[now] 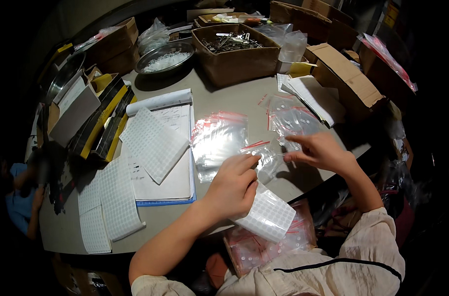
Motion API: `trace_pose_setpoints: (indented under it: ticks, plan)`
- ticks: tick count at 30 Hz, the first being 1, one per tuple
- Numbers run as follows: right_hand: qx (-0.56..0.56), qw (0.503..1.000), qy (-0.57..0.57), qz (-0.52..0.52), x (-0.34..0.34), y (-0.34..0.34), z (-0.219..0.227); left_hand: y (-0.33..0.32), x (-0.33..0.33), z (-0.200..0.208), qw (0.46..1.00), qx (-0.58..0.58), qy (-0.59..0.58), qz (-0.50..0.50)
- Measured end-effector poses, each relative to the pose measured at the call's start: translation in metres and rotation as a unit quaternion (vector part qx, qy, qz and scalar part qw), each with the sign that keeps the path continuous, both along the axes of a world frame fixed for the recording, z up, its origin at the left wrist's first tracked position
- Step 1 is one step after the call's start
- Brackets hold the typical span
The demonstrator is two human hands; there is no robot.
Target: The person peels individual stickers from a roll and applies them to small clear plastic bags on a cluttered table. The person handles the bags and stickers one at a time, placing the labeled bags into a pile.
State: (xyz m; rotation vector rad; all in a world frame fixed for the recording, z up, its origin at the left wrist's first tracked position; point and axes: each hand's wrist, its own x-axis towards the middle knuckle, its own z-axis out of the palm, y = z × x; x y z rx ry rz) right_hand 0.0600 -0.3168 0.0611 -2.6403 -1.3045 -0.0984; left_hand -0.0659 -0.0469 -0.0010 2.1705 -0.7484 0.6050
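Note:
My left hand (233, 186) is closed on a sheet of small round stickers (268, 213), which hangs past the table's near edge. Its fingertips lie by a clear zip bag with a red-lined top (264, 160). Just to the right, my right hand (324, 152) hovers with thumb and index finger apart. Whether something tiny clings to the thumb tip is too small to tell. Beyond it lie clear zip bags bearing round white stickers (289, 116). Left of that, plain zip bags (219, 143) lie fanned out in an overlapping stack.
Sticker sheets (117, 200) and a notepad (163, 190) cover the left side. A metal bowl of clear pieces (165, 62) and a carton of metal parts (234, 61) stand at the back. Below the table edge, a box (234, 256) holds stickered bags. Another person (22, 190) is at far left.

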Motion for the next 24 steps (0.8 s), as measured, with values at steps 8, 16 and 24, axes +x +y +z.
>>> trace_pose_setpoints:
  ticks: [8, 16, 24]
  plan:
    - [0.037, 0.947, 0.29, 0.131, 0.01, 0.053, 0.004, 0.001, -0.005, 0.005, 0.998, 0.023, 0.02, -0.059]
    - [-0.042, 0.997, 0.031, 0.051, 0.001, 0.067, -0.02, 0.001, -0.006, -0.002, 0.999, 0.042, -0.015, -0.015]
    - [0.13, 0.959, 0.252, -0.006, 0.003, 0.016, -0.006, 0.003, -0.006, 0.017, 0.985, -0.075, 0.07, 0.14]
